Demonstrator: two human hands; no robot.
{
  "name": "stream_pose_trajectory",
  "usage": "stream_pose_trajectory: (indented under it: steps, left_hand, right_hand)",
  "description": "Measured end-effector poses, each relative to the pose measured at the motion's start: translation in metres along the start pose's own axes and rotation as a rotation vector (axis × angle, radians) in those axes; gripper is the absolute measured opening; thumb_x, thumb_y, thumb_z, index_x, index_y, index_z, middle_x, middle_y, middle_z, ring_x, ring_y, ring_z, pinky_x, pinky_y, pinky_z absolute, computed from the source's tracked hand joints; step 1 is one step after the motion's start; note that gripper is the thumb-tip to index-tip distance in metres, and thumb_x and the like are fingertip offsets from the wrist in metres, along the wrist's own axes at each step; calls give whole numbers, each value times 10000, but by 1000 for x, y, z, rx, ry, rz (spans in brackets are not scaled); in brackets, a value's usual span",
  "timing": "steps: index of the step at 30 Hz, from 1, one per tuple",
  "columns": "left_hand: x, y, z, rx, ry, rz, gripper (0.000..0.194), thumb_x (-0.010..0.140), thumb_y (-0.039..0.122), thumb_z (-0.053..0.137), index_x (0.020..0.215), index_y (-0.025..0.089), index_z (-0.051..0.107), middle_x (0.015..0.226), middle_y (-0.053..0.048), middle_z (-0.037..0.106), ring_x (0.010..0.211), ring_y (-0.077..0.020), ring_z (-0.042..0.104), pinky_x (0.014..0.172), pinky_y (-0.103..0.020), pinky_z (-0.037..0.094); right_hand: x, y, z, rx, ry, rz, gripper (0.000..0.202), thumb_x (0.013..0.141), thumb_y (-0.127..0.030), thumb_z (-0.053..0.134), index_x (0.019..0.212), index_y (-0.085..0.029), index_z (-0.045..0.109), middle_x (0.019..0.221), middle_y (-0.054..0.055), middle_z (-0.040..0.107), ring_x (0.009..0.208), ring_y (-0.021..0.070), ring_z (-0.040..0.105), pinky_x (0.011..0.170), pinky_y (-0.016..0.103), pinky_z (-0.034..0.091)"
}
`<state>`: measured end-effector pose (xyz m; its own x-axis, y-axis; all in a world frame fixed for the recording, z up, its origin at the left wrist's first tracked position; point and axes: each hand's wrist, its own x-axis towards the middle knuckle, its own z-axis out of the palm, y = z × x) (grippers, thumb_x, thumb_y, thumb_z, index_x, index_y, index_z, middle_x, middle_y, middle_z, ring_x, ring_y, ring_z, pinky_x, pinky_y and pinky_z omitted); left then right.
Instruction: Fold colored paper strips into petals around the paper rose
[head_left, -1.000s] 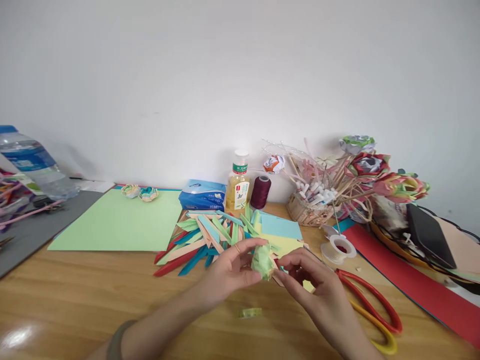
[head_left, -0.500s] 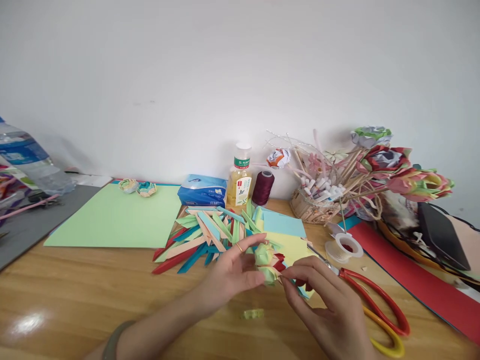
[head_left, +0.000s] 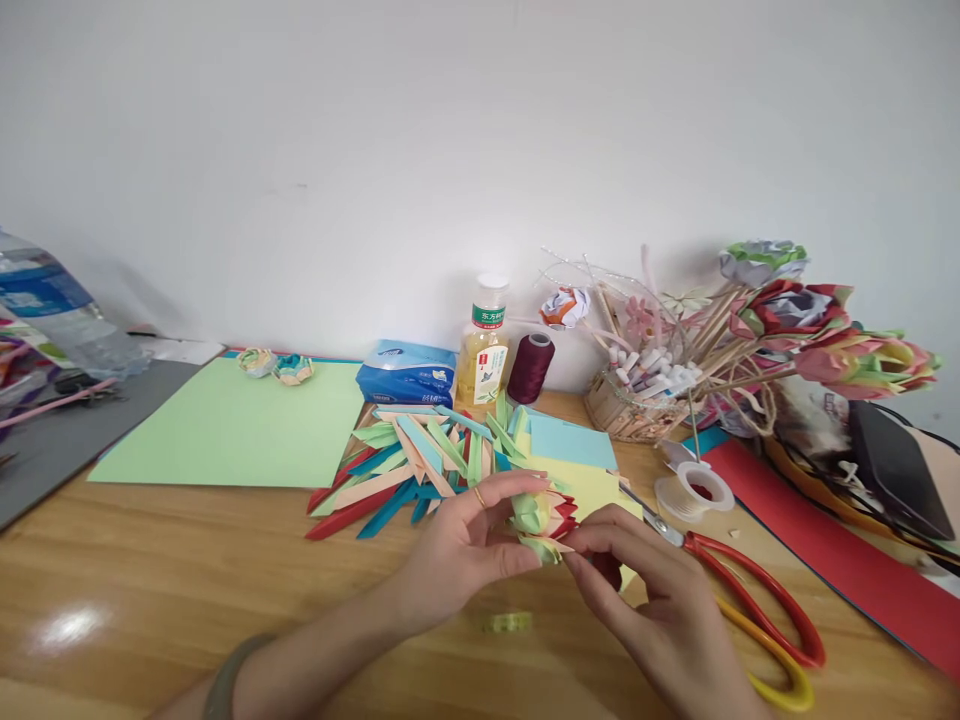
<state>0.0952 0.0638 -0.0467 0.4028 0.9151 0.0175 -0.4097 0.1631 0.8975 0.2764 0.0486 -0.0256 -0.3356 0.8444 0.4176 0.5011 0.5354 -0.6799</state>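
Between my hands is a small folded paper flower (head_left: 534,514) with green, cream and red petals. My left hand (head_left: 480,545) grips it from the left, forefinger over the top and thumb below. My right hand (head_left: 645,590) pinches a pale petal at its lower right edge between thumb and forefinger; the fingertips hide part of it. Beneath the flower, a small yellow-green strip (head_left: 508,622) lies on the wooden table. Behind it are a pile of folded paper strips (head_left: 420,465) and yellow and blue paper sheets (head_left: 574,450).
Red-and-yellow-handled scissors (head_left: 757,580) and a white spool (head_left: 694,490) lie to the right. At the back stand a tissue pack (head_left: 406,375), a drink bottle (head_left: 484,350), a maroon thread cone (head_left: 531,368) and a basket (head_left: 637,408) with paper flowers. Green paper (head_left: 240,430) lies left.
The flower has turned slightly, showing more of its red petals, while both hands keep hold of it. The whole view has shifted a little.
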Motion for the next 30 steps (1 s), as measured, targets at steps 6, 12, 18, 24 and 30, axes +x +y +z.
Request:
stream_pose_trajectory:
  steps: [6, 12, 18, 24, 30]
  left_hand:
    - [-1, 3, 3, 7, 9, -81, 436, 656, 259, 784, 1074, 264, 661, 1118, -32, 646, 1070, -221, 570, 958, -369, 420]
    - [1, 1, 2, 4, 12, -115, 458, 641, 252, 792, 1079, 239, 660, 1068, -38, 674, 1041, -212, 580, 949, -355, 422]
    - [1, 0, 1, -15, 20, -153, 465, 661, 249, 778, 1106, 242, 643, 1039, -34, 682, 1014, -200, 587, 918, -341, 436]
    - [1, 2, 1, -28, 33, -199, 486, 633, 255, 793, 1098, 238, 650, 1067, -46, 682, 1032, -224, 592, 910, -363, 446]
    - [2, 2, 0, -57, 51, -226, 519, 592, 291, 817, 1085, 238, 663, 1028, -45, 685, 1014, -225, 590, 901, -362, 438]
  right_hand:
    - [-2, 0, -1, -58, -2, -79, 110, 834, -113, 538, 830, -207, 594, 740, 18, 590, 601, 125, 563, 526, 216, 472]
    - [-1, 3, 0, -48, -22, -38, 136, 859, -127, 506, 771, -207, 571, 695, 5, 565, 587, 125, 547, 521, 220, 457]
    - [0, 3, -2, -23, -25, -26, 134, 856, -122, 497, 806, -211, 584, 705, 2, 580, 594, 123, 554, 533, 215, 463]
    - [3, 0, -6, 24, -47, 62, 162, 862, -181, 487, 779, -217, 621, 703, 15, 632, 633, 156, 602, 555, 244, 487]
    - [4, -1, -9, 72, -45, 89, 167, 841, -193, 525, 762, -222, 669, 687, 11, 656, 619, 152, 615, 537, 231, 487]
